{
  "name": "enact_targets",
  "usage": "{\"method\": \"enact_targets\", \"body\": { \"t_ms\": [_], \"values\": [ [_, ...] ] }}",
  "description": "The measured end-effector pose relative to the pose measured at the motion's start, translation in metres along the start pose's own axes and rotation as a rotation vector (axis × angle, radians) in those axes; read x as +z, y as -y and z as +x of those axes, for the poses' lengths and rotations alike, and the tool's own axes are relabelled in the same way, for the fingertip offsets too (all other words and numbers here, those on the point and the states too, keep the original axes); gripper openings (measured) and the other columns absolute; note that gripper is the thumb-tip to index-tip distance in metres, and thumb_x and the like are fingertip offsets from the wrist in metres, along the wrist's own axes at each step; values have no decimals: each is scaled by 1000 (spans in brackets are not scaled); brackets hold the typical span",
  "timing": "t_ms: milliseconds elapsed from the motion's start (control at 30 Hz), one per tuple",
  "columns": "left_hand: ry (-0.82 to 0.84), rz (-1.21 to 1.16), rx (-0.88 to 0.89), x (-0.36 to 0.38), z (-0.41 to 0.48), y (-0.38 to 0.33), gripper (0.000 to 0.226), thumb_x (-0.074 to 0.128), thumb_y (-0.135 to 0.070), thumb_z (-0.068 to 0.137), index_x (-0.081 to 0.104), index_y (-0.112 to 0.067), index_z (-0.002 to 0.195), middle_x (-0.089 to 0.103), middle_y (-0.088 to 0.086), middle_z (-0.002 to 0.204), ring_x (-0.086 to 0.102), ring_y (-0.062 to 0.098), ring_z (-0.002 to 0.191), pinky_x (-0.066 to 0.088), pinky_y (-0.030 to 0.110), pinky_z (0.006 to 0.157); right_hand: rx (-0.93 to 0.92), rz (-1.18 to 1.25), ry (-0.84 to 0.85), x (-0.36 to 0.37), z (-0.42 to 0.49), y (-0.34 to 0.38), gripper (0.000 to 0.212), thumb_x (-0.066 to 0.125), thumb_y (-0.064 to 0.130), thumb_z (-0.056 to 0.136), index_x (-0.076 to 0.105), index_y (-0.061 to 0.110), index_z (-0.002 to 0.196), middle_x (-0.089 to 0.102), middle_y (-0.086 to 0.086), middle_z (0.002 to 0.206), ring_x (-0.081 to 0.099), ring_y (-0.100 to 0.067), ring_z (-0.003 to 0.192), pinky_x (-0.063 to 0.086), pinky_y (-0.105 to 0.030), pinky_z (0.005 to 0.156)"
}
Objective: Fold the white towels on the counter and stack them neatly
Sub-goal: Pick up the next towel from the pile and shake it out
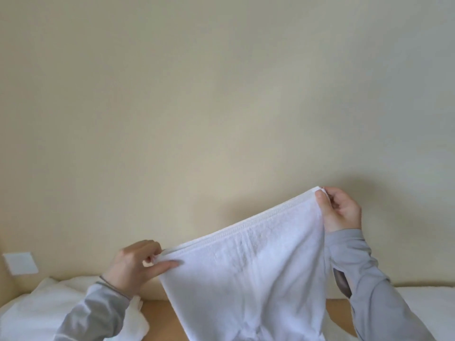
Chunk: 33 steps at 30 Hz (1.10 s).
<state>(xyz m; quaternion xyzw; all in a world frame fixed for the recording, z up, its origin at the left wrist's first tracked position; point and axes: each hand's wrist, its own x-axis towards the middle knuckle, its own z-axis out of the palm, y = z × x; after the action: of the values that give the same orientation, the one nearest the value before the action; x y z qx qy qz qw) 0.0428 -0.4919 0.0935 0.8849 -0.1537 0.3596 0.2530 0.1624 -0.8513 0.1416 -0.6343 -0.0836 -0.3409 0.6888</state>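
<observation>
A white towel (248,271) hangs nearest the camera, held up in front of a person in grey long sleeves (376,299) and running out of the bottom of the picture. The left hand (134,263) is closed on the towel's lower left corner, thumb and fingers pinching the hemmed edge. The right hand (341,209) is closed on the opposite corner, raised well above the left, so the stitched top hem slopes upward from left to right. The two hands are well apart, with the cloth stretched between them. A thin band circles the left wrist.

Below the towel, strips of a light wooden tabletop (160,318) show on either side of the hanging cloth. More white towels (39,313) lie in a loose heap at the lower left, partly under the left forearm. Another white cloth (428,308) lies flat at the lower right edge; whether it is folded cannot be told. A plain cream wall (221,107) fills the upper frame, with a white wall plate (21,262) at the far left, just above the heap.
</observation>
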Motion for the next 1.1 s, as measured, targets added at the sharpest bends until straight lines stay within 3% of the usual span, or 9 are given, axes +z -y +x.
{"method": "enact_targets", "body": {
  "t_ms": [200, 333, 400, 500, 633, 733, 867, 1033, 1100],
  "values": [
    [-176, -9, 156, -44, 107, -40, 68, 55, -69, 69, 44, -5, 48, 33, -4, 45, 30, 8, 49, 28, 12, 48, -67, 124, -11, -33, 54, 71, 24, 53, -2, 90, 60, 19, 81, 68, 22, 66, 59, 8, 66, 46, -8, 71],
    [-238, -4, 239, -73, 176, -76, 61, 54, -58, 68, 45, -2, 48, 31, -6, 46, 28, 2, 49, 27, 10, 48, -102, 141, -10, -48, 81, 109, 18, 54, 3, 91, 60, 16, 82, 68, 12, 68, 57, -11, 79, 44, -31, 87],
    [-232, 84, 395, -94, 206, -98, 68, 50, -63, 75, 45, -1, 48, 35, -1, 44, 29, 7, 52, 29, 15, 50, -129, 139, 16, -50, 92, 133, 17, 53, 4, 92, 58, 15, 81, 64, 4, 74, 53, -19, 83, 42, -40, 91],
    [-332, 253, 652, -141, 246, -127, 67, 40, -55, 92, 50, -3, 51, 42, 8, 48, 35, 18, 56, 29, 22, 50, -287, 135, -79, -59, 113, 184, 18, 57, 10, 91, 56, 19, 75, 62, 11, 62, 51, -8, 72, 43, -29, 76],
    [-525, 390, 756, -178, 264, -138, 50, 41, -32, 97, 49, -3, 58, 40, 8, 54, 38, 25, 54, 34, 29, 53, -593, 10, -197, -69, 120, 223, 18, 61, 27, 86, 55, 27, 70, 60, 19, 59, 48, 5, 56, 41, -15, 58],
    [-486, 419, 745, -174, 259, -131, 54, 38, -32, 97, 43, -1, 54, 29, 2, 54, 30, 23, 52, 31, 26, 51, -566, -75, -161, -53, 115, 219, 22, 62, 19, 88, 53, 29, 70, 57, 13, 65, 50, -1, 61, 44, -22, 66],
    [-495, 380, 647, -188, 259, -123, 49, 42, -35, 94, 45, -2, 58, 32, 1, 54, 32, 13, 60, 27, 22, 51, -543, 78, -82, -47, 117, 233, 15, 61, 25, 86, 58, 27, 71, 57, 9, 68, 50, 3, 62, 40, -12, 61],
    [-363, 294, 455, -183, 263, -123, 47, 57, -38, 88, 51, -5, 55, 43, 2, 49, 39, 13, 56, 30, 21, 50, -355, 153, 75, -34, 116, 239, 13, 60, 11, 89, 60, 16, 77, 59, -7, 79, 51, -21, 82, 40, -34, 79],
    [-433, 257, 450, -194, 266, -130, 44, 59, -41, 87, 52, -12, 55, 49, 3, 57, 42, 8, 55, 30, 15, 50, -339, 251, 49, -37, 116, 249, 16, 61, 12, 89, 60, 17, 74, 58, -5, 76, 50, -22, 82, 40, -36, 77]
  ]
}}
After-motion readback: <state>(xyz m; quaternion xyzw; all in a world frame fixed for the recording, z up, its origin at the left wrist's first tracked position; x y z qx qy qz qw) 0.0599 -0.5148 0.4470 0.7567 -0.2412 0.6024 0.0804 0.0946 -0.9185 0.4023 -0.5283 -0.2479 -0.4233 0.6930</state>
